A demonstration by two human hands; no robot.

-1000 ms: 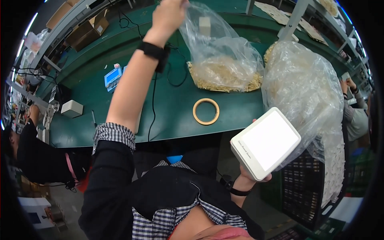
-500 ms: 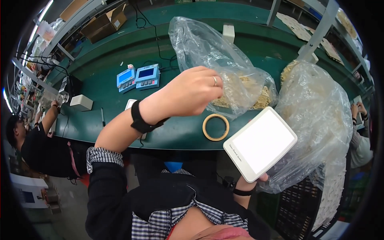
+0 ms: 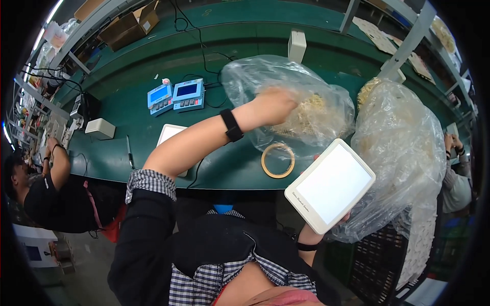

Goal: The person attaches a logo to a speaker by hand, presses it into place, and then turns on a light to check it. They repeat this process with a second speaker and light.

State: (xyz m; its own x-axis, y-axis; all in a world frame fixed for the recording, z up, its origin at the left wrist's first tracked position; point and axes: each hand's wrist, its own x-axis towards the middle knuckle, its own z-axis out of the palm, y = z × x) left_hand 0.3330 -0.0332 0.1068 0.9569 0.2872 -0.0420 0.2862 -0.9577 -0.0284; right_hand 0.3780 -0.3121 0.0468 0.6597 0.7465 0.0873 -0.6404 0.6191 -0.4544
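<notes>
Currently, cream rounded-rectangular device with white face (image 3: pixel 334 186) is gripped by right hand (image 3: pixel 344 219), left hand (image 3: pixel 275 105) placed at clear plastic bag (image 3: pixel 326 122), grip unclear.

Table (image 3: pixel 232 171), front edge: open between cable (image 3: pixel 198 173) and tape roll (image 3: pixel 278 176)
Table, middle: crossed by left forearm (image 3: pixel 196 147)
Table, right: blocked by big plastic bag (image 3: pixel 403 148) and held white device (image 3: pixel 332 186)

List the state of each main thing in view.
White device: in right hand, pale panel upward
Left hand: at middle bag, grip unclear
Middle bag: partly filled with yellowish pieces
Left blue unit: screen light blue
Right blue unit: screen dark blue
Cardboard box: open
Tape roll: lying flat
</notes>
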